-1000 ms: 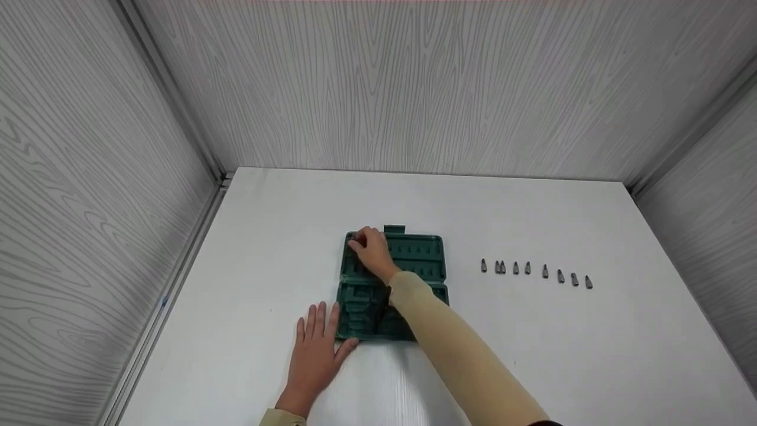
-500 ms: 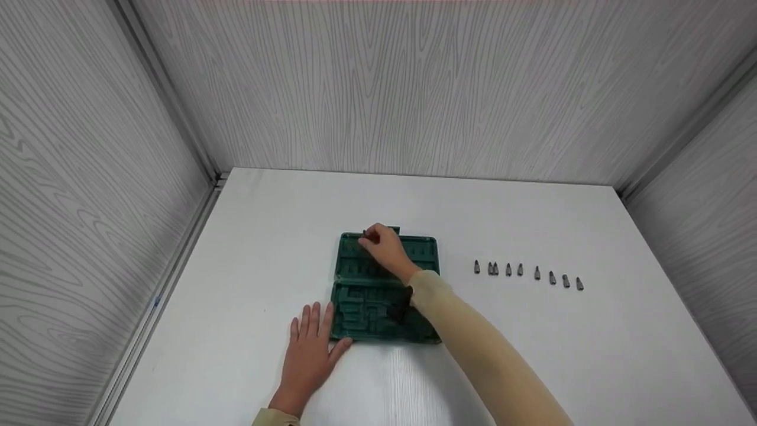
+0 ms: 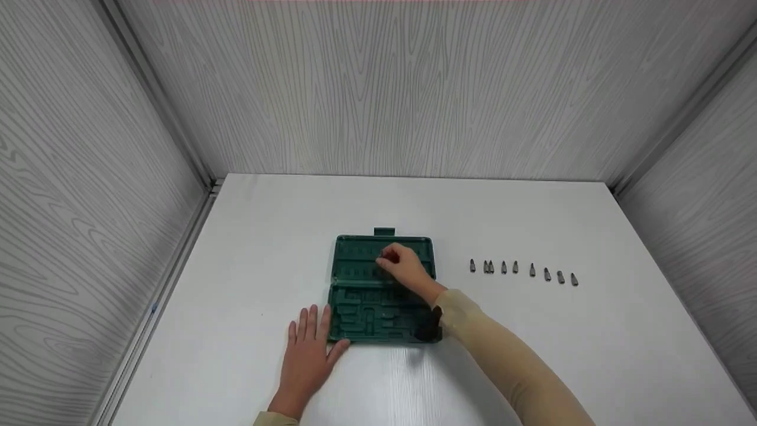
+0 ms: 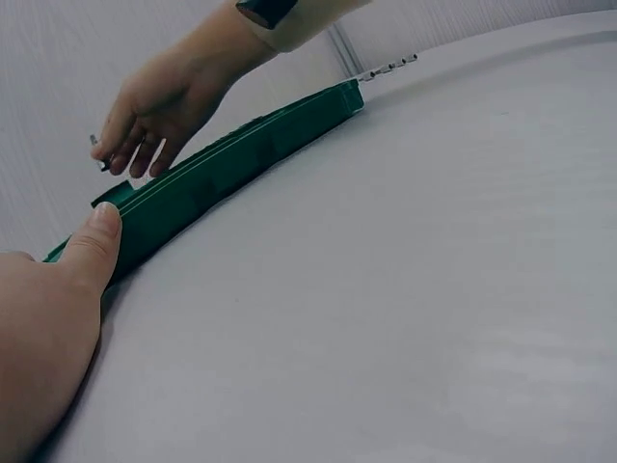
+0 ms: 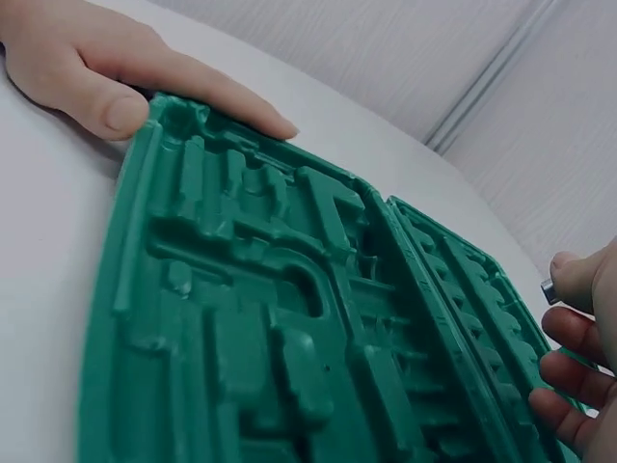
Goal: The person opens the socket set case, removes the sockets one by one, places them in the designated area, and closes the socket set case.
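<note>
A green moulded tool case [image 3: 355, 313] lies unfolded on the white table, with shaped slots in both halves. My left hand [image 3: 307, 358] rests at its near left corner, fingers straight along the side and thumb [image 4: 94, 241] against the front edge. Over the far half, my right hand [image 3: 405, 266] pinches a small metal bit [image 5: 549, 291] between thumb and fingertips. In the left wrist view this bit [image 4: 98, 156] sticks up past the fingertips, above the case. Part of the case's right side is hidden under the right wrist.
Several small metal bits [image 3: 532, 270] stand in a loose row on the white table [image 3: 236, 254], right of the case. Grey wood-grain panels [image 3: 378, 89] enclose the table at the back and both sides. A latch tab [image 3: 384, 231] juts from the case's far edge.
My right hand has moved from the far left corner of the case rightward and nearer to me, uncovering the left slots. The left hand stays at the corner; the head view has shifted slightly.
</note>
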`<act>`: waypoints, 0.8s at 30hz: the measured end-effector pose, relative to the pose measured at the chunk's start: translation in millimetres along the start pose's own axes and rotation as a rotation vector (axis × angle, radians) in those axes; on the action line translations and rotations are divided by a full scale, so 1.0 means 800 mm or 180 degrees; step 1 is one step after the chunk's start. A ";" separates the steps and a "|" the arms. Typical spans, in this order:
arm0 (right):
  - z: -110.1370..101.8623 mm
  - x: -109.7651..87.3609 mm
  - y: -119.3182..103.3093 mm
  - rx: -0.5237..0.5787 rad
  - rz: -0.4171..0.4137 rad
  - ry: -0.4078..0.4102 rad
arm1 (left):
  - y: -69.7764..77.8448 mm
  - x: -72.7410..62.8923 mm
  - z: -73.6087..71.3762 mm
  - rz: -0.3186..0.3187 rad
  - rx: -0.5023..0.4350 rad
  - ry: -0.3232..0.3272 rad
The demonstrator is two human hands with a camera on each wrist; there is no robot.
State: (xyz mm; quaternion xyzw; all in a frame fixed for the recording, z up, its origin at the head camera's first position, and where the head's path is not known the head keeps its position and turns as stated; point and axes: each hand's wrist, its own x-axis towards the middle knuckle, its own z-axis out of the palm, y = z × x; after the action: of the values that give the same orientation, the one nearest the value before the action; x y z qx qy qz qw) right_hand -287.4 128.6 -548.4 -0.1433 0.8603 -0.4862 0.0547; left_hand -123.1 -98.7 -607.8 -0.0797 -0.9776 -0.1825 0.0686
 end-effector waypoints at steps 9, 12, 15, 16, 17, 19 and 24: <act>-0.042 -0.036 0.016 0.0146 0.0211 0.0147 | 0.000 0.003 -0.001 0.0059 -0.0002 0.0051; -0.054 -0.049 0.023 0.0239 0.0275 0.0252 | 0.001 0.004 0.000 0.0075 -0.0006 0.0064; -0.064 -0.065 0.033 0.0387 0.0361 0.0360 | 0.002 0.004 0.001 0.0085 -0.0045 0.0041; -0.067 -0.071 0.037 0.0434 0.0398 0.0402 | 0.002 0.004 0.002 0.0087 -0.0047 0.0025; -0.071 -0.076 0.040 0.0458 0.0433 0.0445 | 0.002 0.004 0.002 0.0087 -0.0052 0.0006; -0.077 -0.086 0.048 0.0503 0.0501 0.0534 | 0.001 0.004 0.002 0.0088 -0.0064 -0.0014; -0.096 -0.106 0.063 0.0460 0.0489 0.0670 | -0.003 0.005 0.002 0.0062 -0.0069 -0.0015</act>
State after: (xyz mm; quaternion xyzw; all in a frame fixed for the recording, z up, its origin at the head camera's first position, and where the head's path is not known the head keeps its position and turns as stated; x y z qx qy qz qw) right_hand -234.3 241.6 -555.5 -0.0210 0.8325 -0.5535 0.0115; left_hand -127.5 -99.8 -609.1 -0.0903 -0.9748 -0.1923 0.0673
